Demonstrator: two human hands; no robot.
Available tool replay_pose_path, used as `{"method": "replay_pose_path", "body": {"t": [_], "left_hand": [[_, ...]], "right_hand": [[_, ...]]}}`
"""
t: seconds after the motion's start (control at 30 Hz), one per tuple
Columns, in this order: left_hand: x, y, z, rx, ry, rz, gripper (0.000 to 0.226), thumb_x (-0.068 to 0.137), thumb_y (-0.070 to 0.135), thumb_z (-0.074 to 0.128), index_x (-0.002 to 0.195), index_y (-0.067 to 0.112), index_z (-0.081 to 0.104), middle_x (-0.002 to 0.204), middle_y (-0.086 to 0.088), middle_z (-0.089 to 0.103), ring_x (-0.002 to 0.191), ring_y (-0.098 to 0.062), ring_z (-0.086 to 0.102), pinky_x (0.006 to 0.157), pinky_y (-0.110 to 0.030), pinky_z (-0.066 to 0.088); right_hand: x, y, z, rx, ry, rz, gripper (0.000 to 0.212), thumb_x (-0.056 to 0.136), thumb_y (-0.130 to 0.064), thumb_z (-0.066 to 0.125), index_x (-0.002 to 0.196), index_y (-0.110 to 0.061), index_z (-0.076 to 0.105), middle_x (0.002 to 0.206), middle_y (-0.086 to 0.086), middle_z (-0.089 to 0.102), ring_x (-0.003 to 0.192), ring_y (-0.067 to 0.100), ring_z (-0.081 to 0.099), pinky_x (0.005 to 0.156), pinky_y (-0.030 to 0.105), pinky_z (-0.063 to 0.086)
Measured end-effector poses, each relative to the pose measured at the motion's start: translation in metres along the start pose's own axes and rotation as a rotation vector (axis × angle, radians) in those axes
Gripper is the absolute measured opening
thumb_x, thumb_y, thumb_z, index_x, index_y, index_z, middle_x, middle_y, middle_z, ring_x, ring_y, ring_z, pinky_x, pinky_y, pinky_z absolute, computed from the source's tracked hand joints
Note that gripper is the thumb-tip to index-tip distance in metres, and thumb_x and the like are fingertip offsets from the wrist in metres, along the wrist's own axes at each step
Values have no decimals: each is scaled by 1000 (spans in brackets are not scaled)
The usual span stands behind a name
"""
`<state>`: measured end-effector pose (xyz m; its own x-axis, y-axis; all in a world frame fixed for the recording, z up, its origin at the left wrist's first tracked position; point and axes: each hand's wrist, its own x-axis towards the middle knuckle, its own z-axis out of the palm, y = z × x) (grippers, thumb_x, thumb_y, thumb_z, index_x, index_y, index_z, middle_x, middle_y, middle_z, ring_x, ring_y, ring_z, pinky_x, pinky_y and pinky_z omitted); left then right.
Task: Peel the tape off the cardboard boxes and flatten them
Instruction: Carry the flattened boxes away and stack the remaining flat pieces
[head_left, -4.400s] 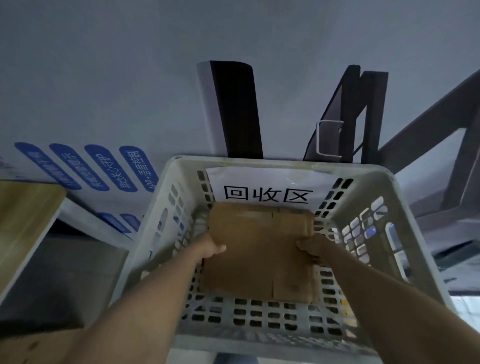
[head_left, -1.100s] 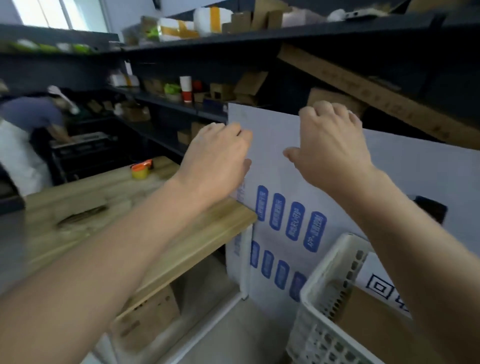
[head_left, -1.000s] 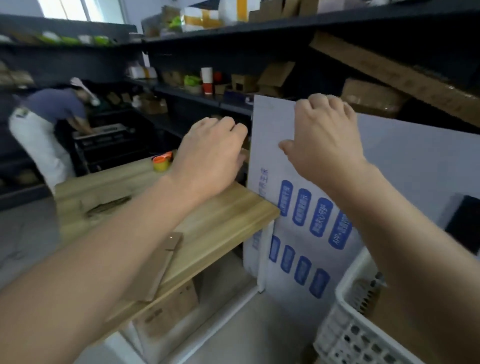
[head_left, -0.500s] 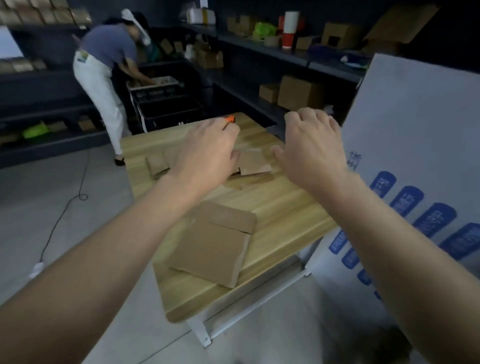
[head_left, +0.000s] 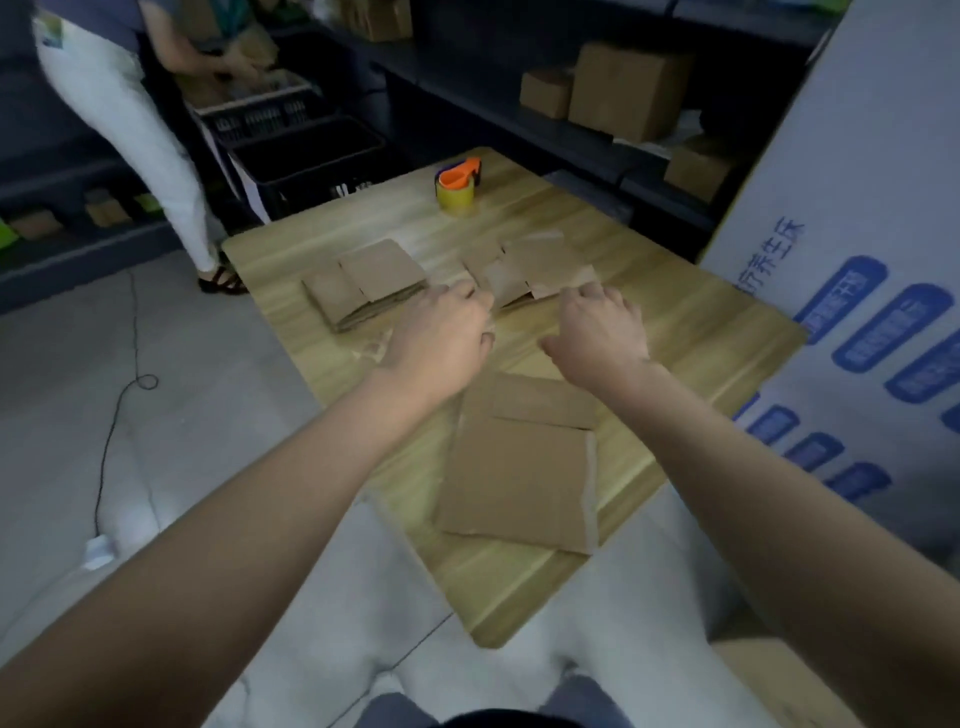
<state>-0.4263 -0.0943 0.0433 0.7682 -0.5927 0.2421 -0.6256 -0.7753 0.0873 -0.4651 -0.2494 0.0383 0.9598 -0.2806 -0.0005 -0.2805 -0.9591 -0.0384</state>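
Three flattened cardboard boxes lie on a wooden table (head_left: 675, 322): one near me (head_left: 519, 467) with clear tape along its right edge, one at the far left (head_left: 366, 283), and one at the far middle (head_left: 530, 267). My left hand (head_left: 441, 340) and my right hand (head_left: 597, 332) hover side by side above the table, just short of the far middle box. Their fingers hang loosely curled and hold nothing. A crumpled strip of peeled tape (head_left: 374, 345) lies left of my left hand.
A yellow tape roll in an orange dispenser (head_left: 457, 184) stands at the table's far end. A large white printed board (head_left: 857, 260) leans at the right. Another person (head_left: 119, 104) bends over black crates (head_left: 306, 150) at the back left. Shelves with boxes (head_left: 623, 88) line the back.
I let go of the flat cardboard in the white basket and turned left to the table. Both empty hands have come down toward the far middle box.
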Motion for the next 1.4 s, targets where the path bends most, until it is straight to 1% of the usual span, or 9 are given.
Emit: {"method": "replay_pose_path", "body": {"t": [0.3, 0.4, 0.53, 0.73, 0.93, 1.1, 1.17, 1.27, 1.4], "left_hand": [[5, -30, 60, -5, -245, 320, 29, 91, 25, 55, 113, 7, 59, 109, -12, 60, 101, -31, 57, 84, -39, 45], [7, -23, 80, -1, -268, 375, 30, 90, 27, 56, 113, 9, 59, 110, -11, 60, 103, -32, 57, 85, -38, 44], [12, -34, 98, 3, -296, 356, 32, 89, 27, 57, 116, 9, 59, 113, -12, 61, 105, -31, 58, 86, -39, 44], [25, -54, 117, 0, -357, 331, 32, 90, 24, 55, 117, 8, 58, 112, -11, 60, 104, -30, 58, 85, -38, 45], [60, -67, 129, 4, -370, 450, 31, 91, 24, 55, 118, 9, 58, 113, -10, 60, 104, -29, 58, 86, -37, 47], [96, -94, 134, 10, -426, 592, 31, 93, 22, 52, 119, 7, 57, 114, -10, 59, 103, -28, 58, 85, -36, 48], [113, -103, 136, 7, -451, 645, 30, 93, 20, 51, 119, 5, 57, 114, -11, 60, 102, -28, 59, 85, -37, 49], [133, -107, 136, 11, -474, 700, 29, 93, 17, 51, 119, 5, 58, 115, -12, 61, 100, -29, 60, 85, -39, 49], [155, -95, 140, -27, -457, 703, 28, 94, 15, 49, 119, 8, 59, 117, -8, 61, 105, -24, 59, 109, -46, 32]], "right_hand": [[-22, -13, 84, 124, -220, 371, 47, 91, -36, 57, 127, -8, 47, 128, 16, 49, 119, 34, 45, 96, 43, 38], [-26, -6, 111, 214, -352, 495, 55, 89, -39, 60, 132, -9, 43, 131, 14, 48, 121, 33, 45, 94, 43, 41], [-24, 3, 145, 309, -497, 618, 74, 86, -40, 66, 141, -6, 32, 141, 17, 39, 129, 33, 38, 103, 44, 38], [-22, 8, 176, 425, -560, 857, 98, 77, -43, 73, 147, -4, 17, 147, 17, 31, 135, 34, 30, 109, 44, 31], [-8, -2, 187, 422, -567, 1089, 111, 67, -46, 80, 147, -8, 13, 149, 17, 19, 135, 36, 24, 103, 49, 33], [1, -6, 194, 494, -623, 1275, 113, 60, -44, 86, 144, -9, 19, 142, 18, 35, 131, 38, 33, 106, 52, 28], [0, -8, 198, 514, -677, 1291, 107, 61, -47, 84, 143, -8, 27, 142, 17, 37, 132, 38, 33, 108, 51, 26], [3, -8, 189, 622, -655, 1293, 81, 72, -37, 80, 135, -5, 41, 134, 16, 48, 126, 36, 43, 106, 48, 34], [18, 15, 129, 707, -421, 1285, 52, 86, -27, 67, 125, 3, 49, 122, 17, 56, 111, 33, 55, 89, 36, 47]]}}
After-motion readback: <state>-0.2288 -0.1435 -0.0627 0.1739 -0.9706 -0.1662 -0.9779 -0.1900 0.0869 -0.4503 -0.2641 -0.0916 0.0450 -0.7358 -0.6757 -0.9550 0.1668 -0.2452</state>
